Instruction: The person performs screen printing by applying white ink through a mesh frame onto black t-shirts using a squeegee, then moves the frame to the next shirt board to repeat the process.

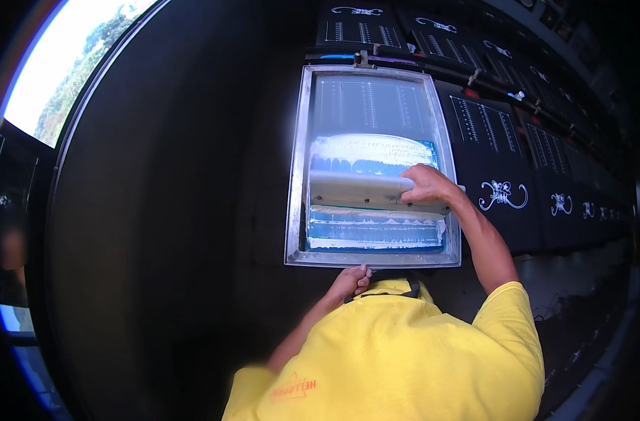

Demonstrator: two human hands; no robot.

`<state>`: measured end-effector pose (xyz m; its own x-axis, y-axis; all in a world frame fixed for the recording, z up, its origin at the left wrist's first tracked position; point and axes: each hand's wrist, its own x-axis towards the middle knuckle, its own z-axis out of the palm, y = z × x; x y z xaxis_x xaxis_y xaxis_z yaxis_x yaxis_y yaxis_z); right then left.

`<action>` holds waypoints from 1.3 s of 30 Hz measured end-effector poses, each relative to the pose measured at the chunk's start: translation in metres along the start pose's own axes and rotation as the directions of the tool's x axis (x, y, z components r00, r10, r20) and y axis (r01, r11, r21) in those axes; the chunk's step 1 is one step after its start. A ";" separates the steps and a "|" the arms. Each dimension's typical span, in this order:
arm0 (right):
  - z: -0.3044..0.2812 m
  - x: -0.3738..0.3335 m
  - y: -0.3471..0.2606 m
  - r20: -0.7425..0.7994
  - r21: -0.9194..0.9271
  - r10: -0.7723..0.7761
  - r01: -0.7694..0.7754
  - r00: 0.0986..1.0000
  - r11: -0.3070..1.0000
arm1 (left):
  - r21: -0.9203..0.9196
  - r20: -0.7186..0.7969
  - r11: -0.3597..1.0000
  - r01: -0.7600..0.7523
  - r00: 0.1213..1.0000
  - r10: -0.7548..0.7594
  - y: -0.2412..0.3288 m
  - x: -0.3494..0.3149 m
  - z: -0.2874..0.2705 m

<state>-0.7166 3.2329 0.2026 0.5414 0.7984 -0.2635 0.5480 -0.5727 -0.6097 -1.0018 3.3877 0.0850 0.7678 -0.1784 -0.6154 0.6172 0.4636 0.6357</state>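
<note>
My right hand (426,185) is wrapped round the right part of a long grey squeegee (358,188). The squeegee lies crosswise inside a screen printing frame (297,168) with a metal rim. White ink (369,149) forms a thick band on the mesh beyond the squeegee. Nearer to me, streaks of white ink cover the blue mesh (376,231). My left hand (353,280) is closed at the frame's near edge, its fingertips against the rim; part of its grip is hidden. A yellow sleeve (506,316) covers my upper right arm.
A clamp (362,60) sits at the frame's far edge. To the right, dark panels (499,161) with white printed scales and scroll ornaments stand in rows. A rail (502,88) runs between the rows. A bright window (60,70) is at the far left.
</note>
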 end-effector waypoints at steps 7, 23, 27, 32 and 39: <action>0.140 -0.093 -0.031 -0.470 -0.515 -0.320 0.038 0.823 0.856 | -0.042 0.014 0.997 0.060 0.998 -0.059 0.005 -0.002 0.001; 0.144 -0.096 -0.030 -0.491 -0.524 -0.365 0.067 0.791 0.849 | -0.157 0.007 0.981 0.111 0.994 -0.112 0.003 0.002 -0.003; 0.124 -0.076 -0.028 -0.525 -0.475 -0.351 0.076 0.775 0.877 | -0.210 0.082 0.972 0.104 0.993 -0.088 0.009 0.004 -0.005; 0.134 -0.091 -0.032 -0.473 -0.494 -0.344 0.080 0.811 0.866 | -0.245 0.137 0.952 0.182 0.979 -0.152 0.004 0.010 -0.016; 0.131 -0.089 -0.034 -0.485 -0.474 -0.346 0.091 0.803 0.876 | 0.017 0.005 0.999 0.045 0.999 -0.046 0.005 -0.003 -0.003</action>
<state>-0.8666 3.2051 0.1490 0.5549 0.7491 0.3618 0.8312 -0.5172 -0.2040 -1.0013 3.3930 0.0887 0.7396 -0.2033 -0.6416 0.6543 0.4405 0.6147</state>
